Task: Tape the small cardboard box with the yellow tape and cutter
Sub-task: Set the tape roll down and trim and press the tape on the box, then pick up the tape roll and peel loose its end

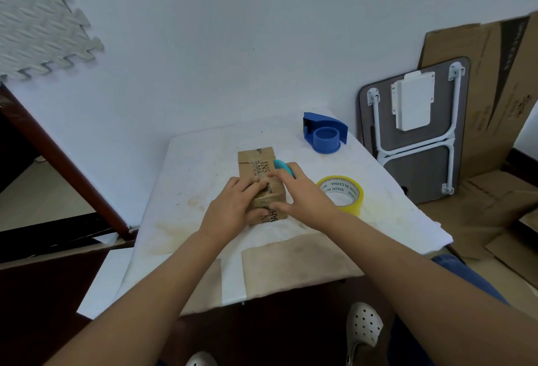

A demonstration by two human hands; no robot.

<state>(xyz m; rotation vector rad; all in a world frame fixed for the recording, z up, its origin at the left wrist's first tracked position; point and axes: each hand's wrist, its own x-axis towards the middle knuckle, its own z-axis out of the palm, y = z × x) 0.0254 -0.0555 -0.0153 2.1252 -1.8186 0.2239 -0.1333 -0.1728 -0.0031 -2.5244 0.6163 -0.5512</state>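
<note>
The small cardboard box [259,161] lies on the white table [198,167], with shiny tape across its near end. My left hand [233,205] rests on the box, fingers flat on top and thumb on the near face. My right hand [302,194] reaches in from the right, its forefinger on the box top and its thumb at the near right corner. A teal cutter [281,165] pokes out from under the right hand's outer fingers, against the box's right side. The yellow tape roll [353,198] lies flat just right of my right hand.
A blue tape dispenser [324,132] stands at the table's far right corner. A folded table [416,144] and flattened cardboard [495,80] lean against the wall on the right. A dark wooden frame [67,167] slants at left. Brown paper [291,261] covers the table's near edge.
</note>
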